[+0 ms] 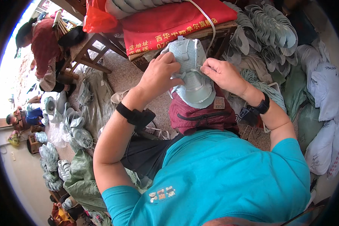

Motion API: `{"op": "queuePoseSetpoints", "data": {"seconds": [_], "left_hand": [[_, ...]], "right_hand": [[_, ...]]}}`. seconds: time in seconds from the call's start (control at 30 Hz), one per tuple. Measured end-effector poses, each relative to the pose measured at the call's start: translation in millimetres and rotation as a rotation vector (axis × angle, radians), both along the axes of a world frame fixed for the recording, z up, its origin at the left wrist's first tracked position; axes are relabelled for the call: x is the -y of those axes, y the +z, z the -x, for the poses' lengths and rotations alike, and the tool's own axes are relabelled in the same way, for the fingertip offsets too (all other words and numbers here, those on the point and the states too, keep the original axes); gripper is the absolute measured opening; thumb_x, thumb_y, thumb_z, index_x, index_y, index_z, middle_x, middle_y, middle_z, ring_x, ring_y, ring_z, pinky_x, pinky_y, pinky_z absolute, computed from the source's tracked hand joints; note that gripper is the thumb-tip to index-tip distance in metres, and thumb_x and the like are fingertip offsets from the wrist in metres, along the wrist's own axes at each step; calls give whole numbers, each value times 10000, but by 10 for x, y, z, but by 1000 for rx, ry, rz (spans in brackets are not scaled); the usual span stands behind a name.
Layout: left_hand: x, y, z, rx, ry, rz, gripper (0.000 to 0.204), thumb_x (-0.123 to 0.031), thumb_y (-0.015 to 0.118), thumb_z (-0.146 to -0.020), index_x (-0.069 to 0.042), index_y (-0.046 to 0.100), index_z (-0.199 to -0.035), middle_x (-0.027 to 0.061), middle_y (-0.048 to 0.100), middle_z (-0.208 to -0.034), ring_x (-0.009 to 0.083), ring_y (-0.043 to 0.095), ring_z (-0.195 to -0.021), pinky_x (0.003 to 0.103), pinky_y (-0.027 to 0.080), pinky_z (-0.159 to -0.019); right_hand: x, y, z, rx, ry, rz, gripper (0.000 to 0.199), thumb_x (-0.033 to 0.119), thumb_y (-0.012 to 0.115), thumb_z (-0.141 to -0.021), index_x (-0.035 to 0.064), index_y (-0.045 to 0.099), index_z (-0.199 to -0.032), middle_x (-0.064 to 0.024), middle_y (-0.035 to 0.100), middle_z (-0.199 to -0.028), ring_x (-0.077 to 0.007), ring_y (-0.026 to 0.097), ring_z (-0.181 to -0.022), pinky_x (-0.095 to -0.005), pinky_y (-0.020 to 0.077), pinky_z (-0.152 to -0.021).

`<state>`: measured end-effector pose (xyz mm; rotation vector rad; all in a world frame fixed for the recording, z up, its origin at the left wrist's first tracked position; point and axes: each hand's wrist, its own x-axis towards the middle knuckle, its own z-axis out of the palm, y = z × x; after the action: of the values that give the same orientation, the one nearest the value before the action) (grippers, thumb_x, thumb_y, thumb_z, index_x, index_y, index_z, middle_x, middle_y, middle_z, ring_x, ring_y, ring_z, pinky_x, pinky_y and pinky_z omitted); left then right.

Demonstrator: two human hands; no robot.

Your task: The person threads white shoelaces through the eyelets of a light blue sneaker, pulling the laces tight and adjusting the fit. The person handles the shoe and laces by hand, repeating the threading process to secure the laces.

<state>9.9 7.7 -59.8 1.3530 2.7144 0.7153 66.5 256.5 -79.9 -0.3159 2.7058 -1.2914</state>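
My left hand (162,75) is closed around the left edge of a pale blue mesh shoe upper (190,73), fingers curled over its side and thumb pressing toward its middle. My right hand (223,74) is pinched shut at the upper's right edge, fingertips drawn together on the fabric; whether they grip a needle or thread I cannot tell. The shoe upper sits between both hands, held up over my lap, its rounded toe end pointing down toward a dark red padded cushion (199,115) on my knees. A white cord (210,23) runs from above down toward the upper. I wear black wristbands on both forearms and a teal shirt. Beyond my hands stands a wooden desk (218,29) covered by a red cloth (169,22). To my right lie stacks of more pale blue uppers (271,26) and stuffed white sacks (324,94). On my left, further heaps of uppers (73,128) rest on the floor, and another person (41,45) bends over near a doorway.
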Motion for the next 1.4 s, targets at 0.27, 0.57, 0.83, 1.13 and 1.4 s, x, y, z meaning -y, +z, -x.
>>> {"op": "queuePoseSetpoints", "data": {"seconds": [0.27, 0.57, 0.83, 1.13, 1.4], "left_hand": [[-16, -288, -68, 42, 176, -293, 212, -202, 760, -765, -6, 682, -743, 101, 548, -866, 272, 553, -843, 383, 461, -740], [-291, -359, -202, 384, 583, -692, 239, -192, 687, -889, 12, 674, -766, 16, 514, -891, 134, 490, -850, 257, 397, -720], [-422, 82, -248, 131, 399, -776, 185, -140, 630, -944, 12, 621, -839, 39, 615, -853, 145, 541, -811, 274, 437, -713], [-468, -308, -220, 142, 423, -628, 126, -133, 563, -976, -16, 562, -930, 93, 703, -843, 180, 642, -689, 292, 509, -651], [-485, -315, -195, 120, 434, -609, 122, -139, 560, -972, -29, 511, -949, 96, 684, -805, 274, 653, -687, 361, 507, -625]], "right_hand": [[-15, -61, 181, 351, 106, 424, 277, 240, 595, -960, 17, 616, -798, 66, 543, -685, -45, 476, -635, -250, 400, -566], [232, 309, 357, -281, 343, -611, 172, 176, 666, -831, 31, 593, -772, -99, 599, -701, -320, 615, -691, -436, 491, -643], [15, 503, 486, -531, 589, -490, 361, 142, 734, -738, 51, 563, -1042, -133, 506, -1096, -308, 587, -1011, -430, 495, -840], [-120, 391, 716, -365, 758, -395, 323, 106, 774, -729, 28, 531, -928, -109, 503, -1003, -312, 578, -944, -426, 489, -790], [-206, 326, 665, -378, 756, -289, 349, 93, 792, -699, 29, 526, -915, -108, 501, -997, -314, 557, -943, -426, 485, -800]]}}
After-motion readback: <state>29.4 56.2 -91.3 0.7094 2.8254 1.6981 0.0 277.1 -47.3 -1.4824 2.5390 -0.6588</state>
